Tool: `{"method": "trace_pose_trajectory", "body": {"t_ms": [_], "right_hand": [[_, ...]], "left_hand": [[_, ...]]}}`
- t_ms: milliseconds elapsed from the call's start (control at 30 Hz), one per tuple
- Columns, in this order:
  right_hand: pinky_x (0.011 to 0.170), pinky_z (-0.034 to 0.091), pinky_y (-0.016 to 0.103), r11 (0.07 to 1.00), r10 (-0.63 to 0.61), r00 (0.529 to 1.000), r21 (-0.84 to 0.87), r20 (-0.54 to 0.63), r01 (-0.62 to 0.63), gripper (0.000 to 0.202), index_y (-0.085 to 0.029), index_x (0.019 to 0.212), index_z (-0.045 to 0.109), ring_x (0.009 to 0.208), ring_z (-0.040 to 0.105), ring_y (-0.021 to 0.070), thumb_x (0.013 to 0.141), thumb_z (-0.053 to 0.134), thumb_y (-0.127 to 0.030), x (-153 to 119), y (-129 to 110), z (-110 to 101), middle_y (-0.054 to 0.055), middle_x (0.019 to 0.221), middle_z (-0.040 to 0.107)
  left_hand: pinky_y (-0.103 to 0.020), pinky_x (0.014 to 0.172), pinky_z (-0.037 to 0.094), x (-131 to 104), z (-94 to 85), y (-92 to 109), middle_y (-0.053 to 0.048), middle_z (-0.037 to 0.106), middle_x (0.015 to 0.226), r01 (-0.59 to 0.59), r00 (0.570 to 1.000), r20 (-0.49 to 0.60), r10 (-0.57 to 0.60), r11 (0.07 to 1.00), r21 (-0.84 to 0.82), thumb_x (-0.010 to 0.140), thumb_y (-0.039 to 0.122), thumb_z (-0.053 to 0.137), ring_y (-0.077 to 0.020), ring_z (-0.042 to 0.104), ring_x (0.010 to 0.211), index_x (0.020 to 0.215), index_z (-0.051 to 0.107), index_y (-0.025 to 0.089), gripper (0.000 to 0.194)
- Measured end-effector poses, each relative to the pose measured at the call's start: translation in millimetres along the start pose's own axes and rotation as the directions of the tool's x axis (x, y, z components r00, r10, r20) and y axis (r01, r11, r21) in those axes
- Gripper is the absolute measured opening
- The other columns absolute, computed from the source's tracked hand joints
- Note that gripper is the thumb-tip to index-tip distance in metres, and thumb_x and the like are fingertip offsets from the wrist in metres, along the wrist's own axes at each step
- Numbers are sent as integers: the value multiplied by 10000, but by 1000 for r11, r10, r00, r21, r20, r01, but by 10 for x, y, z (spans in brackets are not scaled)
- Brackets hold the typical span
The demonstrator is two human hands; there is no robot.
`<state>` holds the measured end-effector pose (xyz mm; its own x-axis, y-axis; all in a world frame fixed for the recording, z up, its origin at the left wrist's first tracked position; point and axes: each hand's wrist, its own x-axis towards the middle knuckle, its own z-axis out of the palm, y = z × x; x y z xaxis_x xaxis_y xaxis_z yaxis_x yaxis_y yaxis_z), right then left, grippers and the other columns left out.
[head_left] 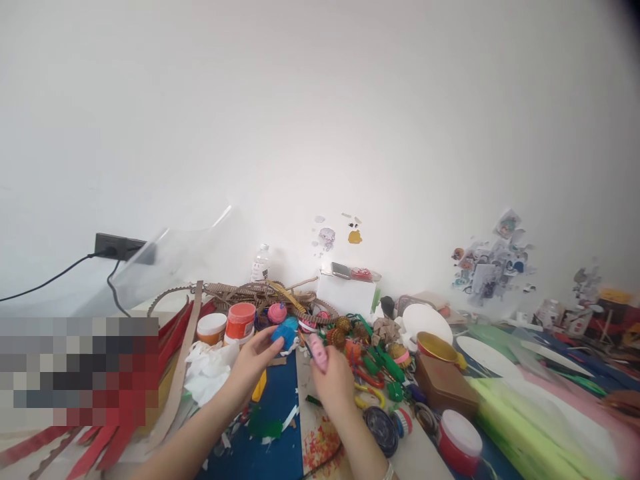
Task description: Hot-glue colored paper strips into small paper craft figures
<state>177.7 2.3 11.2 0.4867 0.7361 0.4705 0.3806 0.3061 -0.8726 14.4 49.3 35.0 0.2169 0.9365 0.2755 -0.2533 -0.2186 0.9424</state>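
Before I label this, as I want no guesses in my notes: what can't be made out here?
All in the head view:
Blue piece: partly covered by the left hand.
Pink item: partly hidden by the right hand.
Red strips: masked by a pixelated block; some ends cut off by the bottom edge.
Bottle: print too small to read.
Wall cutouts: details too small.

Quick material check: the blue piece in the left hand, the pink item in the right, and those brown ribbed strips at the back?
Blue piece: perhaps paper or plastic film; its uneven surface leaves that open.
Pink item: probably smooth plastic, judging by its rounded, evenly coloured body.
Brown strips: likely matte corrugated cardboard, given the regular ridges.
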Motion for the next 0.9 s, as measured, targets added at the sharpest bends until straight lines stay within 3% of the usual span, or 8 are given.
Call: {"method": "trace_pose_trajectory", "body": {"t_ms": [67,133,200,300,467,633,800,900], "right_hand": [[731,413,365,909,-93,988,-395,121,134,48,-194,618,580,841,558,296,622,626,-179,-64,37,43,72,707,605],[792,403,412,790,-94,968,-574,234,215,182,-179,767,625,918,531,324,586,627,-169,-107,64,74,90,832,612],[821,407,419,787,-114,951,-559,286,262,366,-179,923,618,958,516,314,558,632,-156,-117,69,79,87,937,598],[845,428,378,888,-201,946,-362,253,285,413,-192,1068,565,971,528,252,657,582,-162,-90,23,49,74,1003,586],[878,437,327,929,-345,889,-27,301,370,400,-230,1206,496,1031,540,205,809,542,-251,-77,-113,1,68,1135,575],[814,463,316,899,-391,862,-67,322,432,248,-202,1045,606,938,568,203,798,576,-212,-98,-156,23,67,985,612],[836,448,314,807,-461,814,-214,354,550,282,-209,1122,556,970,548,197,850,521,-274,-91,-219,0,63,1040,614],[879,422,330,704,-379,883,-534,277,469,304,-175,1147,537,1024,530,208,873,473,-292,13,-320,-138,92,1097,606]], "left_hand": [[-357,841,500,-48,18,71,-116,687,1026,25,997,73,-13,985,-173,634,462,714,-284,604,1005,1049,614,134,538],[-372,866,486,-77,31,113,-124,682,1036,57,990,140,-16,954,-294,648,410,727,-290,600,1013,1061,617,135,509],[-374,887,474,-89,45,119,-111,672,1058,77,987,161,-19,929,-363,657,362,735,-277,599,1019,1110,595,160,515],[-357,912,460,-98,74,84,-77,660,1085,109,984,172,-47,923,-369,668,326,733,-246,602,1019,1142,570,208,515],[-315,838,492,-130,116,4,-81,671,1044,171,959,253,-127,972,-159,667,381,717,-239,612,978,1009,634,180,404],[-282,688,515,-137,105,-74,-73,689,924,138,953,265,-146,989,49,679,442,682,-231,634,864,1021,613,168,443],[-298,737,516,-130,126,-39,-89,645,1031,159,958,243,-152,987,-10,695,441,658,-226,624,896,1060,584,172,459],[-286,705,513,-101,98,-17,-64,604,1097,120,990,65,-124,991,68,692,461,631,-177,622,771,1032,587,204,428]]}}
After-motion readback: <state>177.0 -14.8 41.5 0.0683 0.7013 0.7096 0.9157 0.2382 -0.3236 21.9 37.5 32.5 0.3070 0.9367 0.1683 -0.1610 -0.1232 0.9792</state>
